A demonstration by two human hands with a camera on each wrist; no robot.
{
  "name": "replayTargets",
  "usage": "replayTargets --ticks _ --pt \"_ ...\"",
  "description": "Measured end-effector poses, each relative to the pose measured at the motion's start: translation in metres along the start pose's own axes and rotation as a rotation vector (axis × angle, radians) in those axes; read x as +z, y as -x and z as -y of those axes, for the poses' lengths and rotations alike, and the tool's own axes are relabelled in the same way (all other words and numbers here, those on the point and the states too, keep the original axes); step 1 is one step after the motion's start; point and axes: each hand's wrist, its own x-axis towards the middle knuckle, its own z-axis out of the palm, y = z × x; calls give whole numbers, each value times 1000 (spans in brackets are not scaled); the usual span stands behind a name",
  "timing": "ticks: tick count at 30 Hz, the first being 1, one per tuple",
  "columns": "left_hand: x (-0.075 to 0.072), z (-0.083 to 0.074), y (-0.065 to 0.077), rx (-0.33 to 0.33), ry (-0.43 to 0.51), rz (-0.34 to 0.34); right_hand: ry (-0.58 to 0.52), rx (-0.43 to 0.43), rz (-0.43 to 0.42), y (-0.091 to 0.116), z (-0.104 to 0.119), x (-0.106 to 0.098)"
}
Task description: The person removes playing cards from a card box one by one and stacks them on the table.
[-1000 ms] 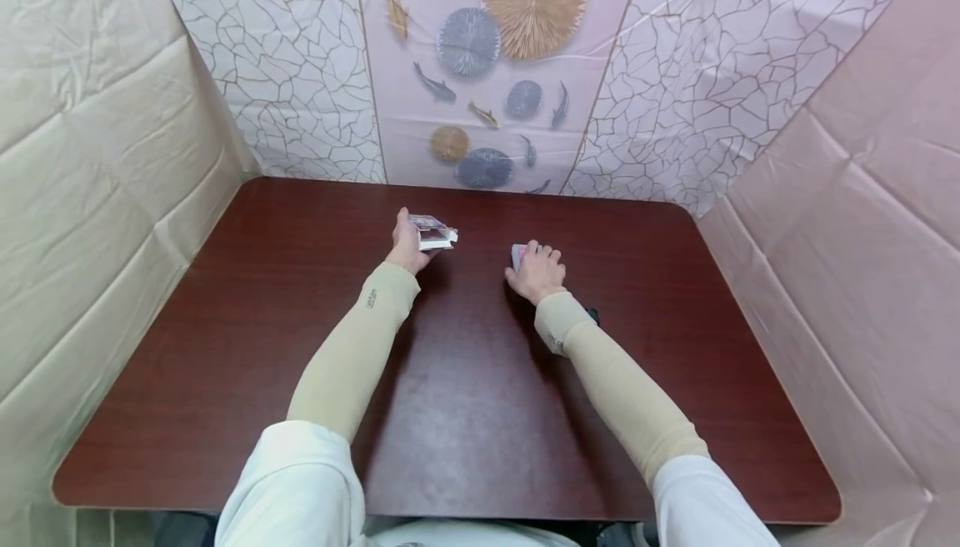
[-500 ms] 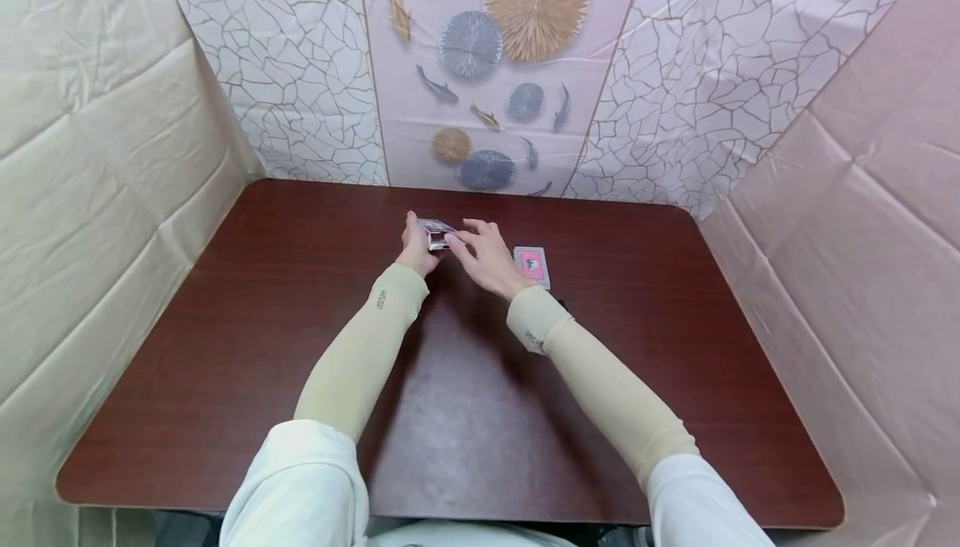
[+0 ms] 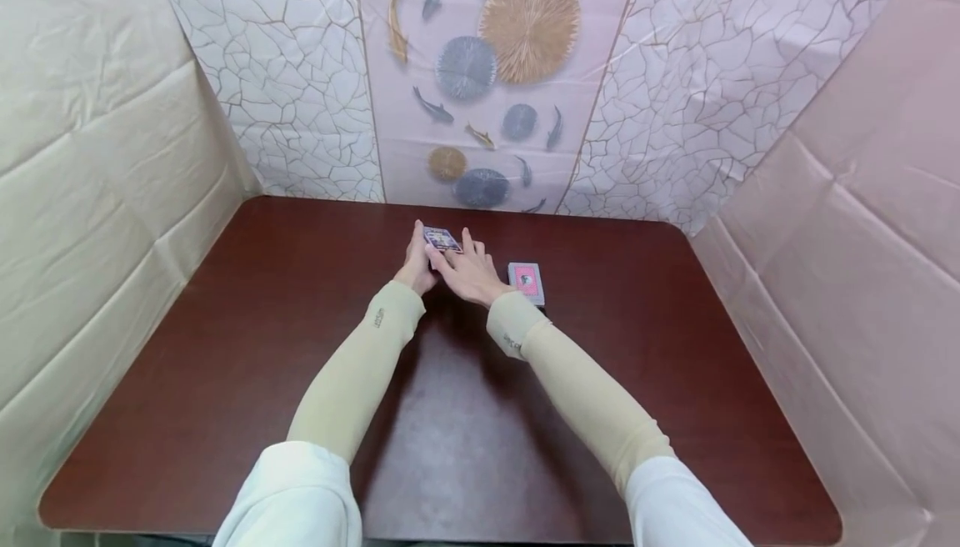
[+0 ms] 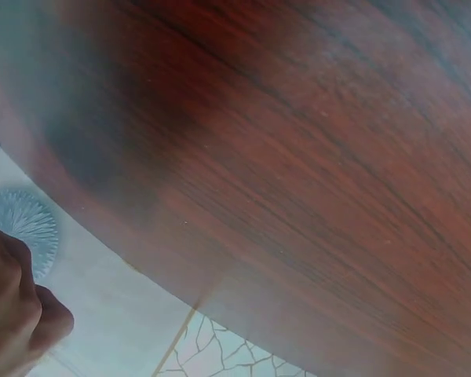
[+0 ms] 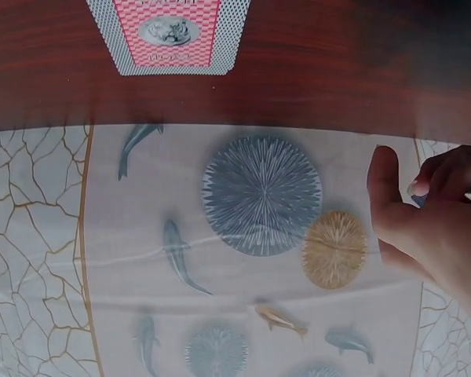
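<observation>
A small card box with a dark printed face is held up over the far middle of the table. My left hand grips it from the left side. Against its near right end, my right hand touches the box with fingers mostly straight. To the right of that hand lies a deck of playing cards, pink and grey back up. The right wrist view shows the deck near its top edge and part of my right hand. Only curled knuckles of a hand appear in the left wrist view; the box is hidden there.
The brown table has rounded corners. Behind it hangs a patterned cloth, and plain beige cloths close off the left and right sides.
My right hand has left the deck and moved left to the box. The box's open end, visible earlier, is now covered by the hand. The view has tilted slightly upward.
</observation>
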Motion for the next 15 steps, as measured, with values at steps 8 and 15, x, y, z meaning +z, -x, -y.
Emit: replayTargets --ticks 8,15 --pt "-7 9 -11 38 -22 -78 -30 -12 18 4 -2 6" --pt "-55 25 -118 37 100 -40 -14 -76 45 11 -1 3"
